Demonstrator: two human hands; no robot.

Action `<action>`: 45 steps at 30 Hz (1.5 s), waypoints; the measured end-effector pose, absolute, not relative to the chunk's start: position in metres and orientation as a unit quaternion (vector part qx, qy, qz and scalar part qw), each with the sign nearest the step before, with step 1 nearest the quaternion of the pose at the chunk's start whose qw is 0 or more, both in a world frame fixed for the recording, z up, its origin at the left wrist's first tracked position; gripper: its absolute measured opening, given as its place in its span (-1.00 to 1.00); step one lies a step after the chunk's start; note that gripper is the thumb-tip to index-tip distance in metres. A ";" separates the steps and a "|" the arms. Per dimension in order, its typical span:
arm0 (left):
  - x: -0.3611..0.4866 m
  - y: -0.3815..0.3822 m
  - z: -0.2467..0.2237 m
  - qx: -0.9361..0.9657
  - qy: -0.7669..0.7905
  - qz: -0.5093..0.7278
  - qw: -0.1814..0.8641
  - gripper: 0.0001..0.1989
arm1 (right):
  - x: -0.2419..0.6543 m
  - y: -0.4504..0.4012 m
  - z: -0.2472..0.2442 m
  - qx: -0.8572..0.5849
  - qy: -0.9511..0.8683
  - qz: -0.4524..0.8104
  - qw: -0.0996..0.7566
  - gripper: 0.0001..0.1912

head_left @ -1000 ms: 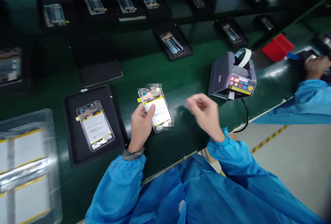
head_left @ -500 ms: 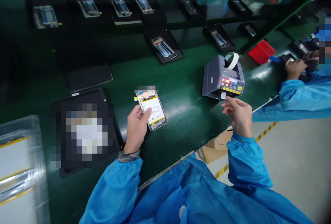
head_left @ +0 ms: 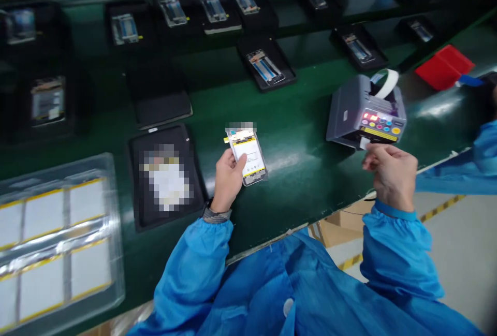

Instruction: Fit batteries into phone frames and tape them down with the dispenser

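My left hand (head_left: 228,183) is closed round the lower left edge of an opened phone (head_left: 259,174), thumb on top. Its white battery (head_left: 250,152) with yellow strips faces up, and a small yellow tab sticks out at its upper left. On the right, my right hand (head_left: 394,175) has thumb and fingertips pinched on a short white piece of tape (head_left: 364,143) at the front slot of a grey tape dispenser (head_left: 349,108). The dispenser has a lit red display, coloured buttons and a loop of white tape rising from its top.
A black tray (head_left: 194,180) holding a blurred-out item lies left of my left hand. A clear plastic tray (head_left: 116,294) of batteries sits at the lower left. Black trays with phone frames (head_left: 266,67) line the back. Beyond the dispenser stands a red bin (head_left: 442,67); a co-worker's blue sleeve (head_left: 458,175) is behind.
My view has swung left, so everything appears shifted right and more of the battery tray shows. Both hands keep their hold, on the phone and on the tape piece.
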State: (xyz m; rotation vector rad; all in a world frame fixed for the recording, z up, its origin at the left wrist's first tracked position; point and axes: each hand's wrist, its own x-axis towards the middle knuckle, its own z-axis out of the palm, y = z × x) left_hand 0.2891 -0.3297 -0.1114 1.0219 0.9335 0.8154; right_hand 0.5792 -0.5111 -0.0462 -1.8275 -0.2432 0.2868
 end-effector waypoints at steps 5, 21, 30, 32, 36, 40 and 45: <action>0.292 -0.331 -0.115 0.433 0.400 0.371 0.717 -0.51 | 0.539 -0.508 -0.049 -0.774 -0.152 0.188 0.585 -0.95; 0.297 -0.333 -0.118 0.442 0.395 0.403 0.697 -0.52 | 0.418 -0.431 -0.092 -0.718 -0.307 0.371 0.502 -0.71; 0.297 -0.334 -0.118 0.452 0.395 0.402 0.691 -0.53 | 0.417 -0.430 -0.097 -0.730 -0.338 0.346 0.483 -0.73; 0.297 -0.334 -0.119 0.451 0.395 0.403 0.691 -0.53 | 0.417 -0.430 -0.099 -0.734 -0.346 0.340 0.475 -0.73; 0.297 -0.334 -0.118 0.451 0.393 0.408 0.689 -0.54 | 0.418 -0.431 -0.102 -0.745 -0.375 0.320 0.449 -0.75; 0.296 -0.334 -0.118 0.444 0.399 0.405 0.692 -0.54 | 0.424 -0.431 -0.102 -0.759 -0.410 0.277 0.422 -0.75; 0.294 -0.334 -0.115 0.446 0.375 0.389 0.714 -0.49 | 0.440 -0.424 -0.097 -0.711 -0.398 0.364 0.451 -0.52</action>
